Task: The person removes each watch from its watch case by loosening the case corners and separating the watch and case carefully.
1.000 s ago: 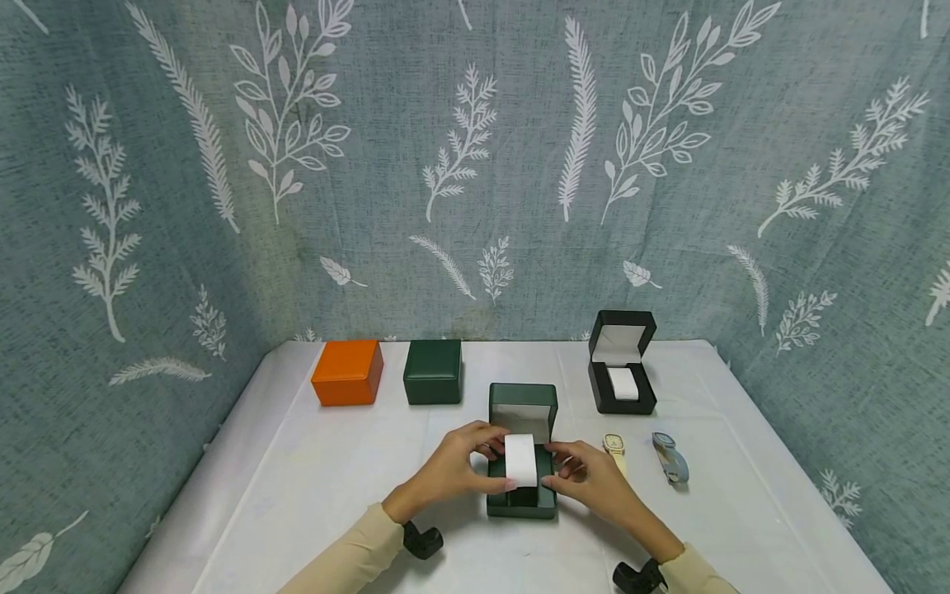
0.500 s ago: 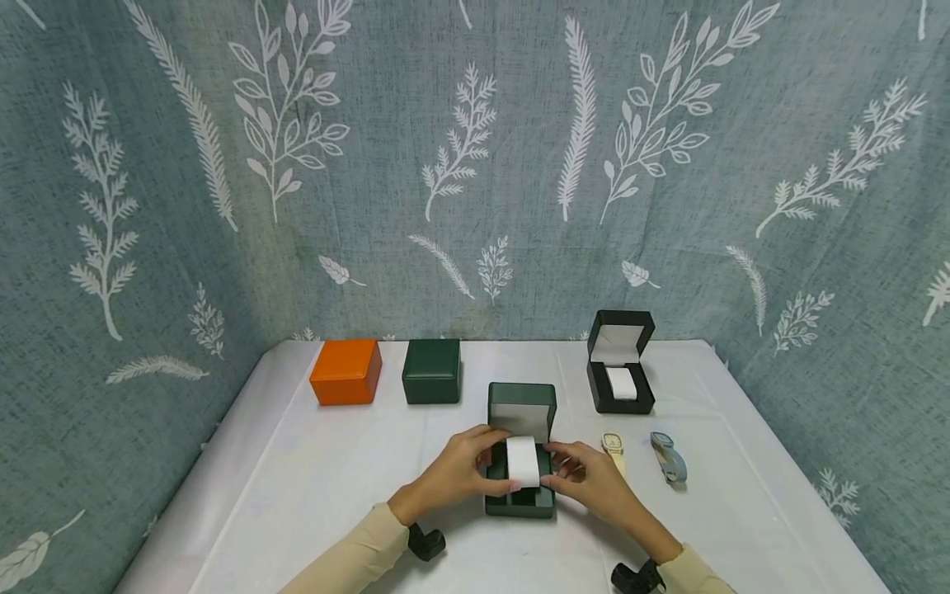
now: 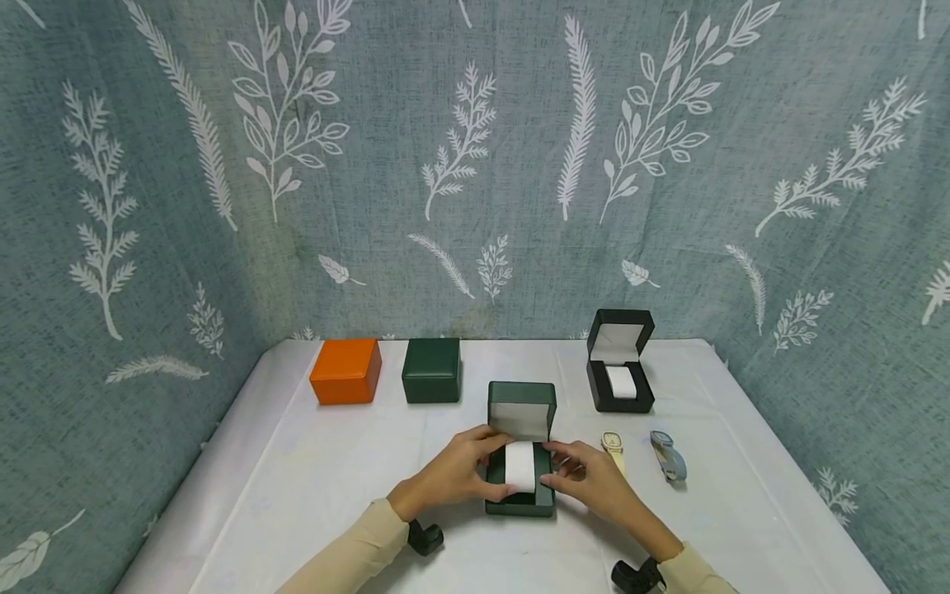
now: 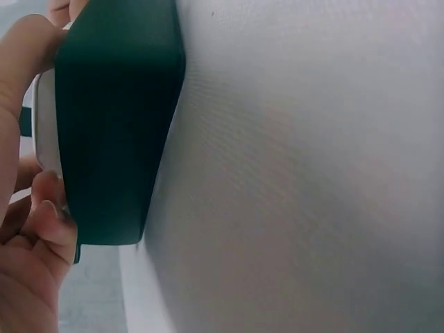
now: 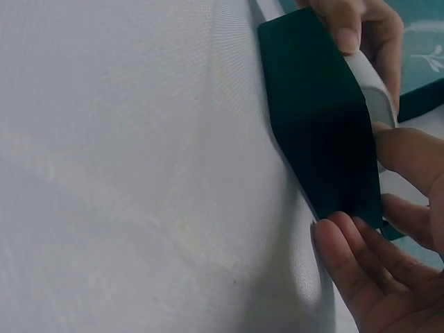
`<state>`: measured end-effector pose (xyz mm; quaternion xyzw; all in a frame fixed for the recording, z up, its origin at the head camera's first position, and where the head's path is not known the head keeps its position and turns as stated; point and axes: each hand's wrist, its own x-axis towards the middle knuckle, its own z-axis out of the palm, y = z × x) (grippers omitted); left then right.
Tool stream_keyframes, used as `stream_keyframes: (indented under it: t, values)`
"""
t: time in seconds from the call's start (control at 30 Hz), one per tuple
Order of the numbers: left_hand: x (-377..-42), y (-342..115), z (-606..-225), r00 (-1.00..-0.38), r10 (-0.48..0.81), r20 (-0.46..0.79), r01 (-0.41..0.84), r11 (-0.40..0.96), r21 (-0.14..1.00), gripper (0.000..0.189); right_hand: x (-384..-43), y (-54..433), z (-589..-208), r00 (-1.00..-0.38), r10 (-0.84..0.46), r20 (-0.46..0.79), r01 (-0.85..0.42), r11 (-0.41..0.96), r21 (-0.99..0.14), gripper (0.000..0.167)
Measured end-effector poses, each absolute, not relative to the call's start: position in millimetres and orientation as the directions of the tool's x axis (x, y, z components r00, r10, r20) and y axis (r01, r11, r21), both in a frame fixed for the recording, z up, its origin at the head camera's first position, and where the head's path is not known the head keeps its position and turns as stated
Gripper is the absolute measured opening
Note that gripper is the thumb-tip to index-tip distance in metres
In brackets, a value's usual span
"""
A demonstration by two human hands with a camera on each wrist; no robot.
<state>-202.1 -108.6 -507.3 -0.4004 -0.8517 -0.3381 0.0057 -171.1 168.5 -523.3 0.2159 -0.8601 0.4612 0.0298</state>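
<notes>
An open green watch box (image 3: 521,510) stands on the table with its lid raised. Its white watch cushion (image 3: 519,468) sits low in the base, between my two hands. My left hand (image 3: 462,468) pinches the cushion from the left, thumb at the near end and fingers at the far end. My right hand (image 3: 591,478) holds the box's right side, thumb at the rim and fingers toward the back corner. In the right wrist view, the fingers (image 5: 354,257) touch the green wall (image 5: 319,118). The left wrist view shows the cushion's side (image 4: 46,121) above the box rim.
A closed orange box (image 3: 346,371) and a closed green box (image 3: 432,371) stand at the back left. An open black watch box (image 3: 622,388) with a white cushion is at the back right. A gold watch (image 3: 613,447) and a blue-strapped watch (image 3: 671,459) lie right of my right hand.
The white cushion has gone down into the green box and now lies straighter. My left hand has shifted slightly right with it, while my right hand has stayed at the box's side.
</notes>
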Motion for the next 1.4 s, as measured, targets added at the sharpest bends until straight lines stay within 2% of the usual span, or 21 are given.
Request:
stream_keyframes:
  t: [0.13,0.37,0.5,0.77,1.0,1.17,1.4]
  values:
    - [-200,-107,-507,-0.680,0.680,0.276,0.692,0.469,0.549,0.069,-171,168,-524,-0.902,-0.354,0.249,-0.405,0.488,-0.773,0.051]
    - [-192,-101,-504,-0.734,0.627,0.260,0.673,0.623,0.399,0.073,-171,169,-522,-0.902,-0.353,0.250,-0.405,0.485,-0.775,0.051]
    - [-190,-99,-500,-0.747,0.615,0.251,0.660,0.645,0.385,0.075,-171,169,-521,-0.901,-0.354,0.250,-0.406,0.489,-0.772,0.051]
    - [-189,-104,-500,-0.741,0.632,0.226,0.665,0.646,0.374,0.070,-170,169,-521,-0.903,-0.353,0.244,-0.400,0.489,-0.775,0.052]
    - [-191,-104,-498,-0.704,0.680,0.203,0.704,0.631,0.327,0.070,-172,171,-522,-0.902,-0.347,0.256,-0.408,0.497,-0.766,0.051]
    - [-194,-110,-500,-0.692,0.692,0.206,0.700,0.573,0.426,0.066,-171,171,-525,-0.912,-0.335,0.237,-0.382,0.487,-0.785,0.051]
    - [-198,-129,-509,-0.738,0.613,0.282,0.625,0.464,0.628,0.052,-167,172,-525,-0.937,-0.318,0.146,-0.284,0.445,-0.850,0.065]
